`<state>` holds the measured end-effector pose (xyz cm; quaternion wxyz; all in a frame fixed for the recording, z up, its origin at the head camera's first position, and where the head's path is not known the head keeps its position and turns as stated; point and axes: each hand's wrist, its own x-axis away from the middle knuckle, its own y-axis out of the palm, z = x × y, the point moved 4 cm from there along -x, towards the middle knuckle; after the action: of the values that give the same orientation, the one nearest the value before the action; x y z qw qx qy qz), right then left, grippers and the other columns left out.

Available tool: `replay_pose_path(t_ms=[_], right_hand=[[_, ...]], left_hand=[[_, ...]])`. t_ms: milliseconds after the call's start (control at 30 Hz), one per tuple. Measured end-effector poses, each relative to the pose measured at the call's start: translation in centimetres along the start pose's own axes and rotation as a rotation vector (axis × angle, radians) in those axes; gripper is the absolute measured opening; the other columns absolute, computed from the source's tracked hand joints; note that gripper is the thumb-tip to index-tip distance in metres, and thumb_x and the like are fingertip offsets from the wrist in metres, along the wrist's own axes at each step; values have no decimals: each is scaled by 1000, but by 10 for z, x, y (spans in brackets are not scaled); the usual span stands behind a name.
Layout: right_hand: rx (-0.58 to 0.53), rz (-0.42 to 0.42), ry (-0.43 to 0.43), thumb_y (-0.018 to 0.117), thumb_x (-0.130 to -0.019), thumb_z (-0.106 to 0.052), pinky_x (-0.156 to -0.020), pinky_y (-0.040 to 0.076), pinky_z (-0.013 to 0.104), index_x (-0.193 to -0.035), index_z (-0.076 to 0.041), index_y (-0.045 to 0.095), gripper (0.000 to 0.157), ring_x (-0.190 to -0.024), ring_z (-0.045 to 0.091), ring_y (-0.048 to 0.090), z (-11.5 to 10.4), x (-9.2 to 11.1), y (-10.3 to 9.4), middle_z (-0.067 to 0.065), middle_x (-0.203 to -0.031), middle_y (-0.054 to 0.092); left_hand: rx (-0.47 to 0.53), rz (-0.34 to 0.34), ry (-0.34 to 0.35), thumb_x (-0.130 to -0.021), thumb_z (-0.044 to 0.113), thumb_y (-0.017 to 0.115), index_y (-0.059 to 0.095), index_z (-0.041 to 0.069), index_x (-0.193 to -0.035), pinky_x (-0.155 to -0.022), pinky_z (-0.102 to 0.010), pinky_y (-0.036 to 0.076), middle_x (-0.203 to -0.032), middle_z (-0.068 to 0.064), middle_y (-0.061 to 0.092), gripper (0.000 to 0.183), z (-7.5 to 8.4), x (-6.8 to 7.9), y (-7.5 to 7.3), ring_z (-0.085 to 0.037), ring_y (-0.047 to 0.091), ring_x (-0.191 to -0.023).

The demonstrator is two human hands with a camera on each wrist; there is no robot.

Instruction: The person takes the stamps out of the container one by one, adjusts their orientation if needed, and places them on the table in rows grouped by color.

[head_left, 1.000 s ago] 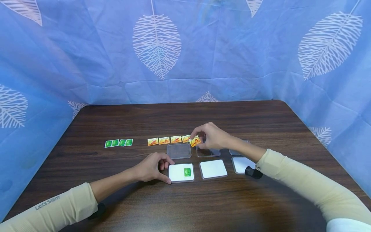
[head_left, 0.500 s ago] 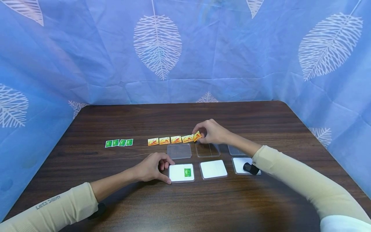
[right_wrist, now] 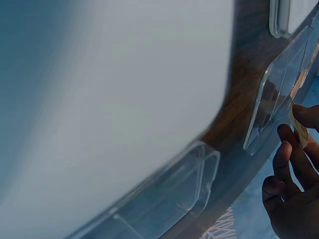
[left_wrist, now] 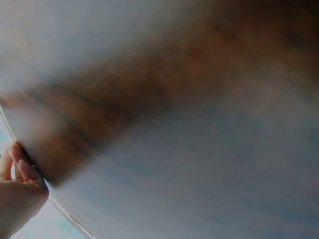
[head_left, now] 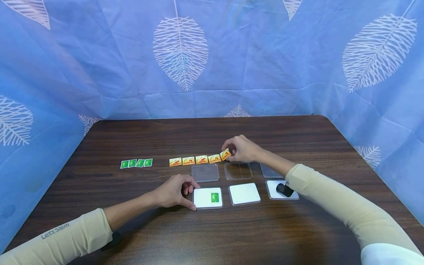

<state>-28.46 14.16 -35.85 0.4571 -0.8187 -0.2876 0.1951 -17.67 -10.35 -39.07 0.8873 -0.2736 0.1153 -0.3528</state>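
Observation:
My right hand pinches a small orange-and-yellow picture card between thumb and fingers, at the right end of a row of similar cards. In the right wrist view the pinched card shows edge-on between the fingertips. My left hand grips the left side of a flat clear case with a white face, thumb at the near corner and index finger at the far one. A small green card lies on the right part of that white face. The left wrist view is mostly blurred.
Two more white-faced cases, a middle one and a right one, stand in line. Behind them lie clear lids, left, middle and right. Several overlapping green cards lie at the left. A blue curtain surrounds the table.
My right hand has shifted slightly back and to the right with the pinched card, off the middle lid and toward the row's end. The left hand has stayed at its case.

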Motion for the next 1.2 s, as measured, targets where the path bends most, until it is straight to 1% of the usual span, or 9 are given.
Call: replay_pose_path(t_ms=[100, 233, 333, 433, 533, 767, 1200], right_hand=[[1, -2, -6, 79, -86, -1, -56, 38, 24, -112, 0, 75, 26, -56, 9, 43, 1, 0, 1, 1, -69, 59], [7, 5, -22, 80, -85, -1, -59, 40, 26, -110, 0, 75, 25, -61, 10, 46, 3, 0, 2, 7, -89, 68], [16, 6, -20, 81, -85, -1, -62, 42, 28, -109, 0, 75, 25, -66, 12, 47, 5, 0, 2, 12, -103, 69], [21, 0, -9, 81, -86, -2, -63, 42, 29, -109, 0, 76, 24, -68, 13, 48, 6, 1, 2, 15, -110, 68], [21, -7, -5, 82, -86, -3, -64, 43, 30, -109, -1, 76, 24, -69, 13, 48, 6, 1, 3, 15, -111, 68], [28, -23, -12, 83, -85, -4, -68, 45, 31, -111, 1, 74, 27, -73, 14, 50, 6, 1, 2, 12, -105, 67], [37, -22, -21, 84, -86, -5, -68, 46, 31, -111, 1, 75, 27, -73, 14, 51, 7, 1, 2, 11, -104, 68]], left_hand=[[5, 1, -3, -71, 5, 95, 72, -3, -108, -66, -23, 44, -81, 1, 54, 44, -1, 0, 0, -9, 46, -70], [7, 2, -3, -71, 5, 95, 72, -3, -108, -66, -23, 44, -81, 1, 54, 44, -2, 0, 0, -9, 46, -70], [4, 3, -2, -70, 5, 95, 72, -3, -107, -66, -23, 44, -81, 1, 54, 44, -2, 0, 0, -8, 46, -70], [2, 3, -2, -70, 5, 95, 72, -3, -107, -66, -23, 44, -81, 1, 54, 45, -2, 0, 0, -8, 47, -70], [0, 2, -1, -71, 5, 95, 72, -3, -108, -66, -23, 44, -81, 1, 54, 45, -2, 0, 0, -9, 47, -70], [-2, -1, -3, -71, 5, 95, 72, -3, -108, -66, -23, 43, -81, 1, 54, 45, -2, -1, 0, -9, 47, -71], [-2, -4, -5, -71, 5, 95, 71, -4, -108, -66, -23, 43, -81, 1, 54, 44, -1, 0, 0, -8, 46, -70]])
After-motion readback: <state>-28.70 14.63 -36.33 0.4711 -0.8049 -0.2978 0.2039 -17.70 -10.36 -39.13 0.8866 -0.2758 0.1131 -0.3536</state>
